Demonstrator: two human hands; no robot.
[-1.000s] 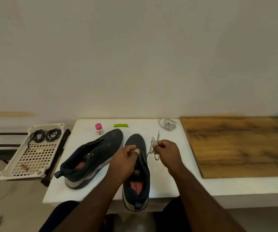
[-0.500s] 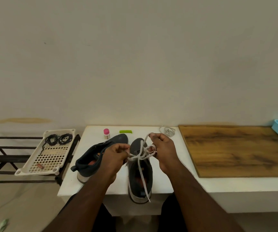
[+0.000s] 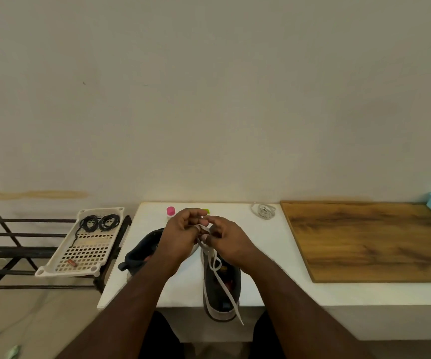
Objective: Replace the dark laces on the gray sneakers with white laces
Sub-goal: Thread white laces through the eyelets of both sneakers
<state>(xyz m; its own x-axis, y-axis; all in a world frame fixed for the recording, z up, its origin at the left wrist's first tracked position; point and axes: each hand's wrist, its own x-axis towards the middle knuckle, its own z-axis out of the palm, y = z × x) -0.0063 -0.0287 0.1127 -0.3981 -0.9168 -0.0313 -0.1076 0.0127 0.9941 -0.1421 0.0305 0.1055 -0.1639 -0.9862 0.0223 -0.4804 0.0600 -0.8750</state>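
Above the sneaker (image 3: 222, 283), both hands (image 3: 204, 237) have closed together on the white lace (image 3: 215, 265).

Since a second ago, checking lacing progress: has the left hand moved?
Yes. The left hand has gone from the sneaker's tongue up toward the pink-capped bottle.

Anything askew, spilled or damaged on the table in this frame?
Nothing spilled or broken. The sneaker being laced pokes its heel past the table's front edge, and one white lace end dangles beyond it.
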